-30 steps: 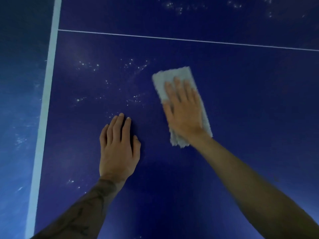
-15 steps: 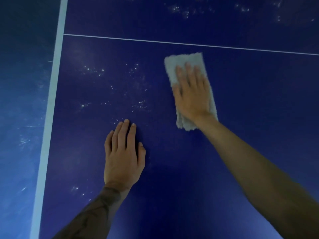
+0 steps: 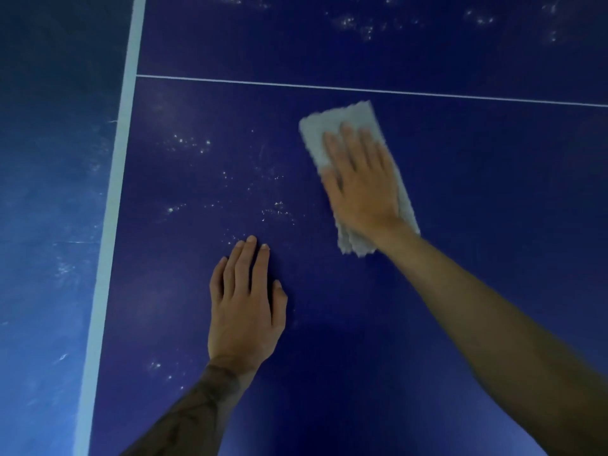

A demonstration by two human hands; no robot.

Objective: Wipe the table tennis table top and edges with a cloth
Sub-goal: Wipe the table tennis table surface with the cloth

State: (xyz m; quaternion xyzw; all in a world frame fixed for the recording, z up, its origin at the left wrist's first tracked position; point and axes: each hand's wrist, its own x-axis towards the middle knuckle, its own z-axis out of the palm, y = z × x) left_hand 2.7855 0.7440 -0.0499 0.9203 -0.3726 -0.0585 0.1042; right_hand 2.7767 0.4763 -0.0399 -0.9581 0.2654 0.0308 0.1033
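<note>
The dark blue table tennis table top [image 3: 460,192] fills most of the view. A folded pale grey cloth [image 3: 324,133] lies flat on it just below the thin white centre line [image 3: 362,89]. My right hand [image 3: 360,184] presses on the cloth with straight fingers and covers its middle. My left hand [image 3: 245,307] rests flat on the bare table, nearer to me and left of the cloth, fingers together. White dust specks [image 3: 278,210] lie between the two hands and further left.
A broad white edge line [image 3: 108,241] runs down the left side of the table. Beyond it is a lighter blue scuffed floor [image 3: 46,225]. More white specks [image 3: 355,23] dot the table half past the centre line.
My right hand pushed the cloth away from me, toward the white centre line. The left hand stayed planted on the table.
</note>
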